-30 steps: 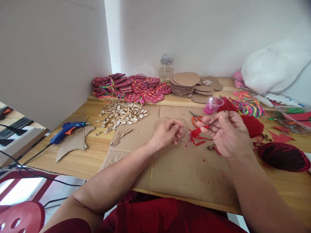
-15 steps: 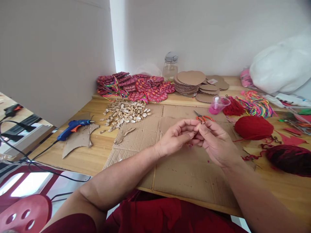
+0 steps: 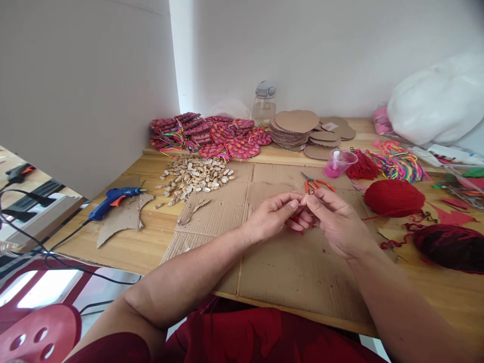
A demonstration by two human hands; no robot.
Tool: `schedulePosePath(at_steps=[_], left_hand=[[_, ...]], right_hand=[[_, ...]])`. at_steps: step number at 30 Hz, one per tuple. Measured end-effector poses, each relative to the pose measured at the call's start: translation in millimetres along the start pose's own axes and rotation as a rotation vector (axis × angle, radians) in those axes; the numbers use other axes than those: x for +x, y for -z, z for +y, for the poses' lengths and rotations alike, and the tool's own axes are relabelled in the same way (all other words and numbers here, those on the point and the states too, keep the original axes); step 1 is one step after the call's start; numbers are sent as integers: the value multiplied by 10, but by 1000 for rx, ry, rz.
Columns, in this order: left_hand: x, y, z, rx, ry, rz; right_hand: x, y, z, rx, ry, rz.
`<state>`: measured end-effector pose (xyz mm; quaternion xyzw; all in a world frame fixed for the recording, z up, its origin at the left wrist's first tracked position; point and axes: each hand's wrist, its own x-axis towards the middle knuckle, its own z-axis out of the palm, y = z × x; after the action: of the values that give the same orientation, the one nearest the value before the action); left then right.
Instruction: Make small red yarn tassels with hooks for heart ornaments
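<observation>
My left hand (image 3: 278, 214) and my right hand (image 3: 336, 219) meet fingertip to fingertip above the cardboard sheet. Both are closed in a pinch. A small red strand (image 3: 296, 220) shows below and between the fingers; most of it is hidden, so its exact kind is unclear. Just beyond the fingertips lie orange-handled scissors or pliers (image 3: 319, 184), partly covered by my hands. To the right of my right hand rests a ball of red yarn (image 3: 395, 198), with a dark red yarn ball (image 3: 449, 248) nearer the table's right side.
Peanut shells (image 3: 196, 179) are heaped on the cardboard sheet (image 3: 280, 272). A blue glue gun (image 3: 115, 201) lies left with its cable. Behind are decorated pink pieces (image 3: 230, 138), cardboard shapes (image 3: 297, 123), a bottle (image 3: 264, 106), a plastic cup (image 3: 342, 160) and colourful yarn (image 3: 401, 164).
My fingers have shifted slightly, with the left thumb now nearer the right fingertips. More red shows beneath the fingers. The things on the table stay where they were.
</observation>
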<state>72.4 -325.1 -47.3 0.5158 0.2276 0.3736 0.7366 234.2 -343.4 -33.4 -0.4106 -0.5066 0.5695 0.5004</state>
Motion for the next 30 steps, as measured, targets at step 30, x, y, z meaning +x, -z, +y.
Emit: schedulePosePath(at_steps=[30], left_hand=[[10, 5, 73, 107, -229, 366]], right_hand=[[5, 26, -41, 163, -27, 45]])
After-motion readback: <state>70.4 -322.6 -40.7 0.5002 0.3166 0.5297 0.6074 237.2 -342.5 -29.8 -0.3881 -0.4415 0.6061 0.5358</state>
